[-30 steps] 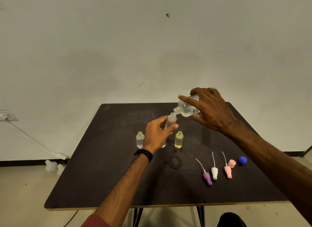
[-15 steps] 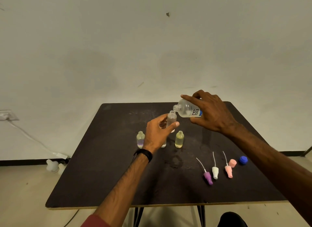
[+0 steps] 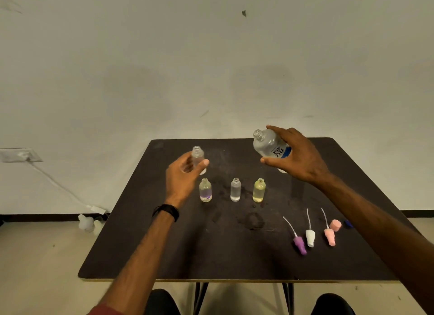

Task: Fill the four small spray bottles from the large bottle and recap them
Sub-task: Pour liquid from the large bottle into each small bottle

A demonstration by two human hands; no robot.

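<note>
Dark table (image 3: 164,256) w/ three uncapped small bottles (image 3: 235,190) standing in a row. Right hand (image 3: 298,158) grips the large bottle (image 3: 270,144) above the table – open neck tilted up-left. Left hand (image 3: 182,176) holds a fourth small bottle (image 3: 197,156) upright, well apart. Spray caps (image 3: 310,237) lie front-right.

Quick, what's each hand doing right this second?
Left hand: grips a small clear spray bottle, uncapped, upright, lifted above the table.
Right hand: holds the large bottle, uncapped, tilted.
</note>
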